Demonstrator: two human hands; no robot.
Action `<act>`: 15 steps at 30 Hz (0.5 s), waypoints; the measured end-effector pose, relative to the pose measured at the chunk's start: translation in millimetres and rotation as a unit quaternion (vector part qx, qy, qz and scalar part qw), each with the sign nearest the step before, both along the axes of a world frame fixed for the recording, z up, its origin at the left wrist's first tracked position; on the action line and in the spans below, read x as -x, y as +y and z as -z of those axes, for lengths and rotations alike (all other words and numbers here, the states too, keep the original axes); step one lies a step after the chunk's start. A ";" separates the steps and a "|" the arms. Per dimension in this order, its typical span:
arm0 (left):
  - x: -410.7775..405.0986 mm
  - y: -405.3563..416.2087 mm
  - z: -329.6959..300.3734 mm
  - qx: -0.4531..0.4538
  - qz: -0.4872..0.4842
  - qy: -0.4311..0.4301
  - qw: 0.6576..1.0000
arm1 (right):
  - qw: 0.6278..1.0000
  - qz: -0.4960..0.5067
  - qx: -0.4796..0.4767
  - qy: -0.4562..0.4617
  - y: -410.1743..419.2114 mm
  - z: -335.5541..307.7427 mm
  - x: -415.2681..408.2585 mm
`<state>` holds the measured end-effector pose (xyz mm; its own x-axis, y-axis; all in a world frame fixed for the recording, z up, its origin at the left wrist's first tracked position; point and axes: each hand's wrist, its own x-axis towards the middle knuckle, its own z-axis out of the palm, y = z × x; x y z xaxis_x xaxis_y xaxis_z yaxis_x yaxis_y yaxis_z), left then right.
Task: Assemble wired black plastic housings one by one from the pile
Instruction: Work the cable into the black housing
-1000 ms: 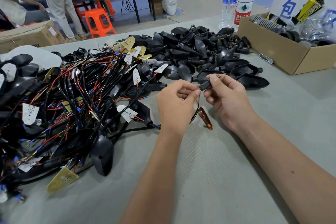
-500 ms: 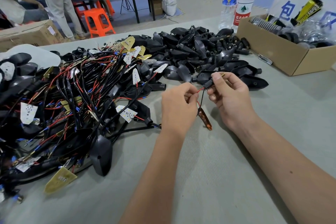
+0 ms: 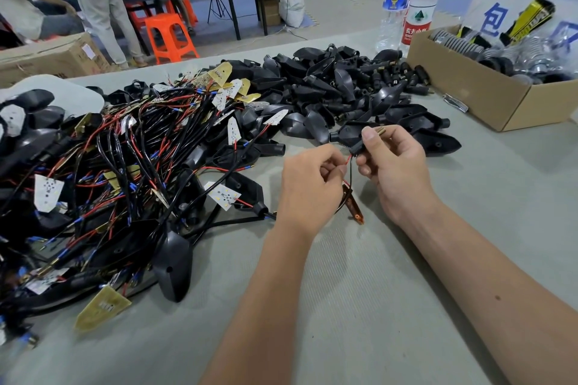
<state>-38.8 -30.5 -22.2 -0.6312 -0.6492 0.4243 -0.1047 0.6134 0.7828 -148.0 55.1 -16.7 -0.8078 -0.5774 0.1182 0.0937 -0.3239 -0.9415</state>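
My right hand (image 3: 395,166) grips a small black connector stem (image 3: 356,148) with a brass threaded tip (image 3: 380,131) showing above the thumb. A red and a black wire (image 3: 349,162) run out of its lower end. My left hand (image 3: 309,184) pinches those wires just left of the stem. A small amber circuit board (image 3: 353,205) hangs from the wires between my wrists. Behind my hands lies a heap of empty black plastic housings (image 3: 337,94). A tangled pile of wired housings and boards (image 3: 119,172) fills the left of the table.
A cardboard box (image 3: 488,97) of metal and rubber parts stands at the right, two water bottles (image 3: 406,6) behind it. A grey mat (image 3: 375,291) covers the table. People stand by another table and orange stools (image 3: 169,37) in the background.
Both hands have drifted slightly right and up. The red wire now shows more length between my left fingers and the stem, and the brass tip sticks out above my right thumb.
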 end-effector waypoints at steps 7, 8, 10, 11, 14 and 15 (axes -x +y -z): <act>1.4 4.0 -4.9 -0.068 -0.037 0.027 0.997 | 0.999 -0.008 0.014 -0.041 -1.8 -0.3 1.9; 1.3 4.1 -5.2 -0.069 -0.037 0.029 0.996 | 0.999 -0.014 0.018 -0.045 -1.5 -0.4 1.9; 1.2 3.6 -5.0 -0.074 -0.036 0.027 0.996 | 0.998 -0.029 0.024 -0.053 -0.9 -0.5 1.9; 1.1 3.3 -4.6 -0.076 -0.033 0.021 0.996 | 0.998 -0.032 0.024 -0.053 -0.8 -0.3 1.8; 1.3 0.9 -2.5 -0.068 -0.016 -0.005 0.998 | 0.999 -0.008 0.007 -0.030 -1.7 1.8 0.3; 1.2 0.7 -2.2 -0.060 -0.014 -0.014 0.998 | 1.000 0.003 0.002 -0.018 -2.4 2.5 -0.4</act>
